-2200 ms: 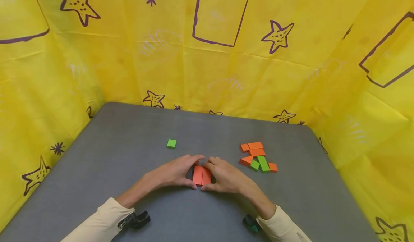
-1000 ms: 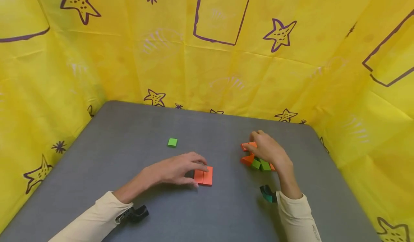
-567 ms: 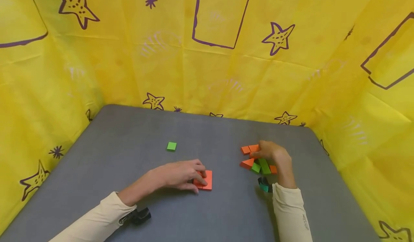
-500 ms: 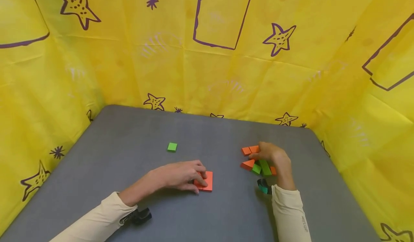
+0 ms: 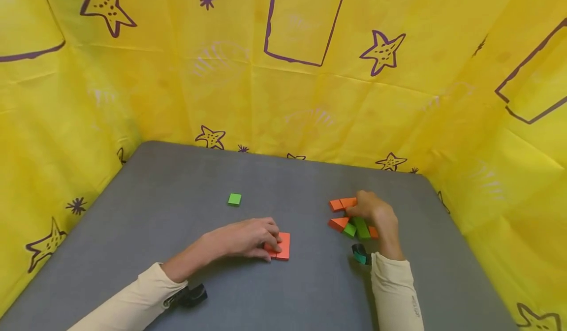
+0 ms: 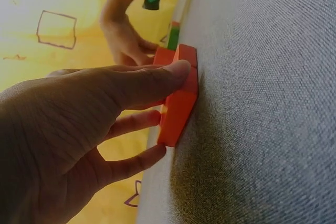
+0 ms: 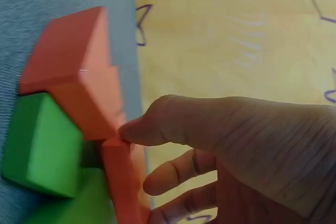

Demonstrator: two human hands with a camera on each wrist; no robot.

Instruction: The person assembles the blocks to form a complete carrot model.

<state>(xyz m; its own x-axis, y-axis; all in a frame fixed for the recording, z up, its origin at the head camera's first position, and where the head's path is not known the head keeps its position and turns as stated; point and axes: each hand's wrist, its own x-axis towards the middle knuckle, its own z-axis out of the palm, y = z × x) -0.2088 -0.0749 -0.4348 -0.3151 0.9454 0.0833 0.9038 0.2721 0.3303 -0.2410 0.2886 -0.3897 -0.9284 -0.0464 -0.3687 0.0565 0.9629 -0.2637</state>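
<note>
Two flat orange-red blocks [image 5: 284, 248] lie side by side on the grey table. My left hand [image 5: 241, 237] holds them at their left part, thumb at the near edge and fingertips on the top and far side; the left wrist view shows the thumb on the orange-red block [image 6: 179, 111]. At the pile on the right, my right hand [image 5: 376, 213] grips an orange block [image 7: 123, 182], its thumb at the block's near end and the fingers reaching over the far side. That hand covers most of this block in the head view. An orange triangular block [image 5: 338, 224] lies just left of it.
Around the right hand lie a small green block [image 5: 349, 230], a long green block [image 5: 362, 227], a small orange block [image 5: 374, 232] and two orange blocks [image 5: 336, 205] behind. One green square block [image 5: 235, 199] sits alone farther left. A yellow patterned cloth [image 5: 283, 100] encloses the grey table [image 5: 283, 296].
My right hand has left the two orange-red blocks, moved right to the pile and lowered onto an orange block there. My left hand has stayed at the pair, its fingers closing further over it.
</note>
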